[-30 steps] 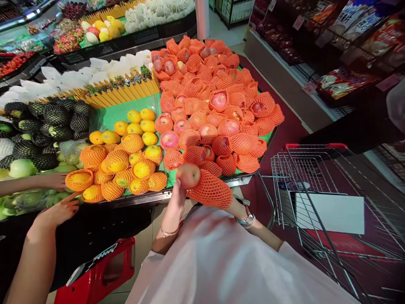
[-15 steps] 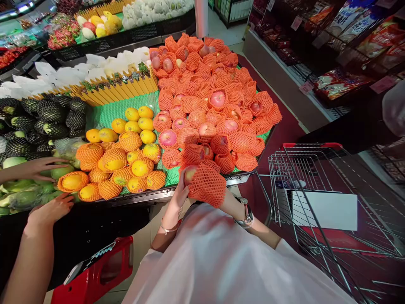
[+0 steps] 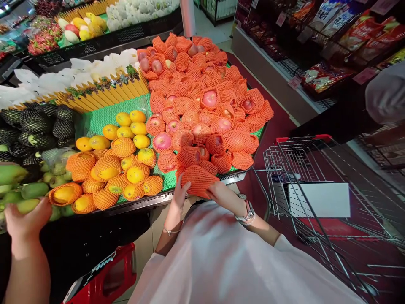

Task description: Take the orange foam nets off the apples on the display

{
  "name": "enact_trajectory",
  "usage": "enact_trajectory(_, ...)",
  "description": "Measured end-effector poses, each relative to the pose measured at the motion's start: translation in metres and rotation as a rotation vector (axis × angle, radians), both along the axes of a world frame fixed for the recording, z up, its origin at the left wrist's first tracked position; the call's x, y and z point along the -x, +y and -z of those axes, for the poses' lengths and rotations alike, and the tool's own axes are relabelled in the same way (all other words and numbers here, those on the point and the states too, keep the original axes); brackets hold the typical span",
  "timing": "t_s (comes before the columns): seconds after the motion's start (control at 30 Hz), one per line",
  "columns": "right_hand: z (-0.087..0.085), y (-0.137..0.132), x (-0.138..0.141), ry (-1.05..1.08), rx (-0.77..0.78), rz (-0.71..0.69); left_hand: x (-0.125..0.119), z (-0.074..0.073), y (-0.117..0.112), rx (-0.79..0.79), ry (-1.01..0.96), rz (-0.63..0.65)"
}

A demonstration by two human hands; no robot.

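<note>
The fruit stand [image 3: 104,116] fills the left and centre of the frame, its green mat showing between the piles. The biggest heap is the apples [image 3: 202,99] in orange foam nets, running from upper centre down to the stand's front edge. Left of them lie the mangoes [image 3: 117,164], some netted, some bare. A wire shopping cart [image 3: 316,185] stands at the right with a white sheet in its basket, no fruit visible in it.

At lower centre, just at the stand's front edge, both hands meet on 1 netted apple [image 3: 198,179]. The foam net covers it fully; no red skin shows. The left hand [image 3: 181,195] cups its left side with fingers curled loosely against the net. The right hand [image 3: 223,195], with a watch on the wrist, wraps the right and lower side, fingers closed around the net. So the fruit is sleeved and gripped by 2 hands, close above the pile, neither set back down nor moved to the cart.

At lower left another person's hand [image 3: 27,221] rests by the green fruit [image 3: 22,192].
</note>
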State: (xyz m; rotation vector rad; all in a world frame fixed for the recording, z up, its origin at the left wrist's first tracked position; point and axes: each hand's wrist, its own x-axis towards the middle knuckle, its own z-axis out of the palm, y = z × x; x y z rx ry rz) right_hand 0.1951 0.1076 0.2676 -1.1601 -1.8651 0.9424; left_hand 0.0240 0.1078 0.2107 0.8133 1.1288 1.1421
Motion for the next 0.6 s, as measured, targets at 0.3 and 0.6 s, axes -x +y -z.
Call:
enact_trajectory(0.3,0.029,0.005,-0.003,-0.172,0.075,-0.089,0.012,0.020,-0.004,-0.054,0.041,-0.100)
enact_trajectory(0.6,0.011,0.003,0.008,0.001,-0.161,-0.205,-0.004,0.006,-0.023,0.137,-0.449,-0.277)
